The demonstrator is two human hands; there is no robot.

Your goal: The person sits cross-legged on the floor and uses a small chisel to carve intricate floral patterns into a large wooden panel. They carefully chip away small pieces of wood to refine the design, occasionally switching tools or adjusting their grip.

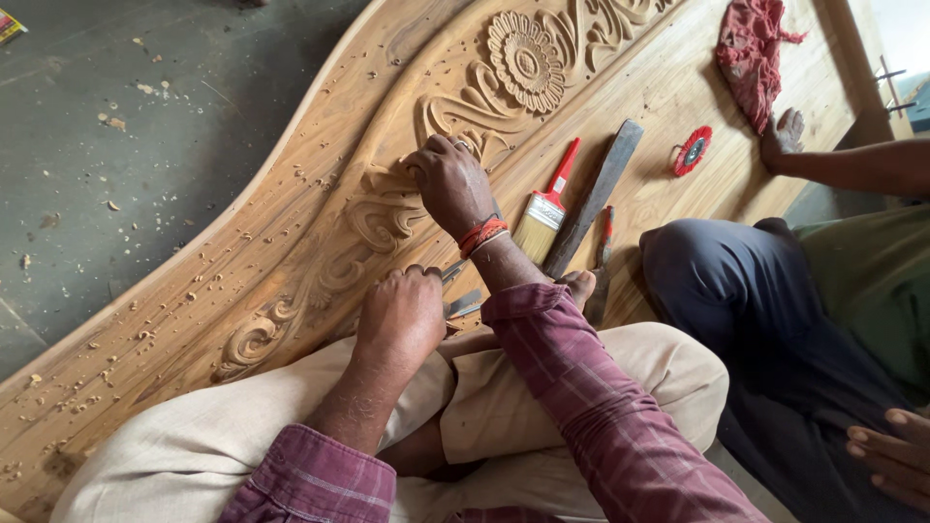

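My right hand (450, 184), with a red thread band at the wrist, rests as a closed fist on the carved scrollwork of a large wooden panel (291, 194). Whatever is under its fingers is hidden. My left hand (402, 315) is also curled shut, lower on the same carved band by my knee, with nothing visible in it. Two metal chisel blades (463, 304) lie on the wood between my hands. A carved flower (526, 60) sits further up the panel.
A red-handled paintbrush (545, 208), a long flat file (593, 199), a thin red-handled tool (603, 242), a red round brush wheel (693, 151) and a red cloth (751, 53) lie on the panel. Another person sits at right, one hand (783, 136) on the wood. Wood chips litter the panel and floor.
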